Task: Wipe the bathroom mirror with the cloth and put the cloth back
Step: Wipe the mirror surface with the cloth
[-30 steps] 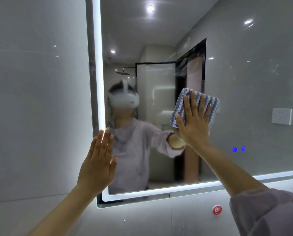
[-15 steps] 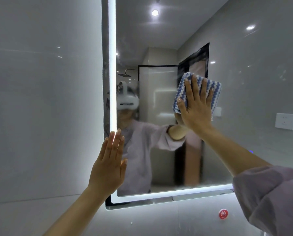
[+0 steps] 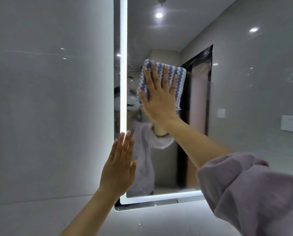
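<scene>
Both flat: right hand point(image 3: 159, 97) presses the cloth point(image 3: 178, 77) on the lit mirror point(image 3: 159, 40), left hand point(image 3: 118, 169) at its edge, grey wall point(image 3: 48, 99) around.

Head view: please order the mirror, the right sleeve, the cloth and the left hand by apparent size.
1. Mirror.
2. Right sleeve, nearest the camera.
3. Cloth and left hand: about alike, cloth partly covered.

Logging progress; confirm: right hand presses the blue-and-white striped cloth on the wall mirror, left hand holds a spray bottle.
Wrong: the head view shows the left hand empty, fingers straight, at the lit wall mirror. The right hand does press the blue-and-white striped cloth.
</scene>
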### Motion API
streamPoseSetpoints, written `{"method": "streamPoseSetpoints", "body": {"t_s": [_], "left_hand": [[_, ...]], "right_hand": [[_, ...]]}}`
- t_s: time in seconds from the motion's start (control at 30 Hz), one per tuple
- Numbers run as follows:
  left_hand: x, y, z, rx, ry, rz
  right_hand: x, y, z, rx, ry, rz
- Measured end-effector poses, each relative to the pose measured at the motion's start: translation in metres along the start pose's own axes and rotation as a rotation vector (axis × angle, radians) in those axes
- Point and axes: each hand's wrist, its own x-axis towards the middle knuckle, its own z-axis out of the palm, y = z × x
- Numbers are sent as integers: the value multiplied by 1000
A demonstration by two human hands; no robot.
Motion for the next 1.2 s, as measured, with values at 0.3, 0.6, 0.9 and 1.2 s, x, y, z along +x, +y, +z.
{"method": "streamPoseSetpoints", "body": {"t_s": [0.3,0.6,0.9,1.2], "left_hand": [[1,0,3,-6,-10,-23],[2,0,2,-44,-9,-17],[3,-1,2,-80,-13,-27],[2,-4,9,2,27,11]], "right_hand": [[1,-35,1,-1,-12,-97],[-26,-48,10,-41,-39,-206],[-45,-57,20,-47,-43,-223],[5,-49,3,-123,-66,-270]]}}
